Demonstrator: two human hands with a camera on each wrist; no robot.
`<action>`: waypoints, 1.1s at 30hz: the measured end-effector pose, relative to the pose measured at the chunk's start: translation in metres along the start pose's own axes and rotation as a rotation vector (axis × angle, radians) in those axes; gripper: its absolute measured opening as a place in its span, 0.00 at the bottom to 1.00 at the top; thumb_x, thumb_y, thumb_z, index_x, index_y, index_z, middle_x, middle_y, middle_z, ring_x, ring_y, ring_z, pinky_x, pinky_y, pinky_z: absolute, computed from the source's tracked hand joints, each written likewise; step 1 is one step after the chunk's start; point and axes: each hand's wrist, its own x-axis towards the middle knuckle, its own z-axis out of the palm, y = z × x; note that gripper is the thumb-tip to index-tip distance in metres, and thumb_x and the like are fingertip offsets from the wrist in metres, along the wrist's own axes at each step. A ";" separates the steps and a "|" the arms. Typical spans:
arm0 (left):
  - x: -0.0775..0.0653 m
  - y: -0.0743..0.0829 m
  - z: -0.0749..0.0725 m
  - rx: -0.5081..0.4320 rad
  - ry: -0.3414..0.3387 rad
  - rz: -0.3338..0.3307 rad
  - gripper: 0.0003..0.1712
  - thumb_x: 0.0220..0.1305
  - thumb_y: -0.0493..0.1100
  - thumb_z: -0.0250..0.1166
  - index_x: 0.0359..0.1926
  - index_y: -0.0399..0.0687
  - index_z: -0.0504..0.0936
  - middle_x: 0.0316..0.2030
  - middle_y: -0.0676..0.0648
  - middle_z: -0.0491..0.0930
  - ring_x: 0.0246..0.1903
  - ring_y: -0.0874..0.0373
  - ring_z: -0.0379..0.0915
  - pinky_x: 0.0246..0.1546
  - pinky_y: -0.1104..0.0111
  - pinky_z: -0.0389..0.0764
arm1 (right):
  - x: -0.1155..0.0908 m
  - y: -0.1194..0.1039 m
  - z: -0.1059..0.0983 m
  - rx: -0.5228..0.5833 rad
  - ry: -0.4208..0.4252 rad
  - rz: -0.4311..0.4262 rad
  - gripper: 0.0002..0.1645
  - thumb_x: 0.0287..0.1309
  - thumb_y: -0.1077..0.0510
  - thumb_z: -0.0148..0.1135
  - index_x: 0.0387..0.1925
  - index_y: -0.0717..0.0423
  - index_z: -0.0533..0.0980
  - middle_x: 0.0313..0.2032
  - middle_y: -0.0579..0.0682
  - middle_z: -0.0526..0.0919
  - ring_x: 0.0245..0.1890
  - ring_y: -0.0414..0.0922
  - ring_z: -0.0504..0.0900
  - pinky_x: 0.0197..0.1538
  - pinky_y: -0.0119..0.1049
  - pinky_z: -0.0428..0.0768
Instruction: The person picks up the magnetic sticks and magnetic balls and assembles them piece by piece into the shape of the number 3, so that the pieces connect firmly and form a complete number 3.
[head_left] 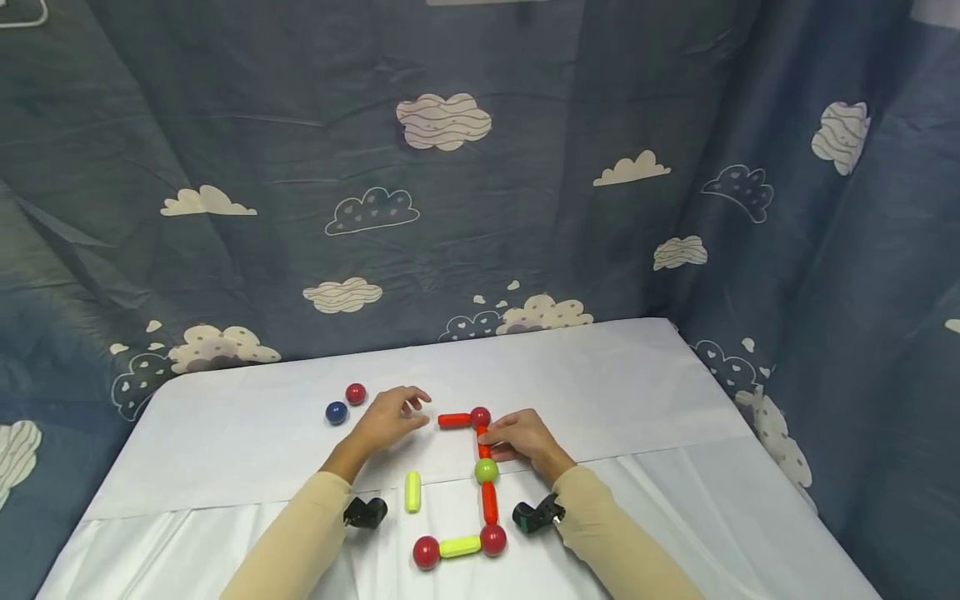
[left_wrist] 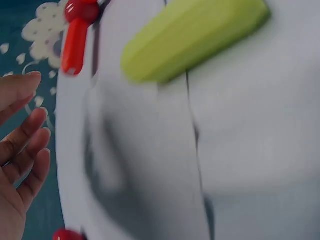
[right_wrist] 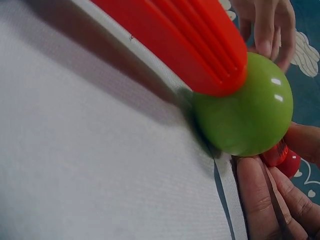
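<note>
A chain of balls and rods lies on the white cloth. At its far end, a red rod points left from a red ball. My right hand pinches the red rod between that ball and a green ball. Nearer me follow another red rod, a red ball, a yellow-green rod and a red end ball. My left hand hovers empty left of the far rod, fingers loosely bent; the left wrist view shows them apart from the pieces.
A loose yellow-green rod lies left of the chain. Behind the left hand sit a loose red ball and a blue ball. A dark cloud-patterned curtain hangs behind the table.
</note>
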 end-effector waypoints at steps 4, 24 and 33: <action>-0.013 -0.013 -0.019 0.038 0.097 0.018 0.16 0.58 0.40 0.69 0.48 0.45 0.81 0.40 0.44 0.80 0.40 0.52 0.74 0.42 0.58 0.74 | 0.000 0.000 0.002 -0.008 0.014 -0.005 0.12 0.46 0.65 0.73 0.34 0.66 0.81 0.26 0.53 0.85 0.21 0.41 0.83 0.27 0.33 0.81; -0.047 -0.095 -0.054 -0.289 0.207 -0.306 0.26 0.59 0.28 0.62 0.59 0.41 0.74 0.62 0.33 0.62 0.59 0.36 0.61 0.57 0.44 0.64 | 0.000 0.001 0.003 0.005 0.020 -0.005 0.13 0.45 0.66 0.74 0.35 0.67 0.81 0.25 0.53 0.85 0.20 0.41 0.83 0.26 0.34 0.81; -0.046 -0.106 -0.049 -0.187 0.166 -0.335 0.25 0.60 0.30 0.62 0.59 0.45 0.76 0.55 0.36 0.72 0.47 0.45 0.69 0.45 0.55 0.69 | 0.000 0.001 0.003 -0.019 0.031 0.006 0.13 0.45 0.64 0.74 0.35 0.65 0.81 0.26 0.54 0.85 0.19 0.40 0.83 0.26 0.32 0.81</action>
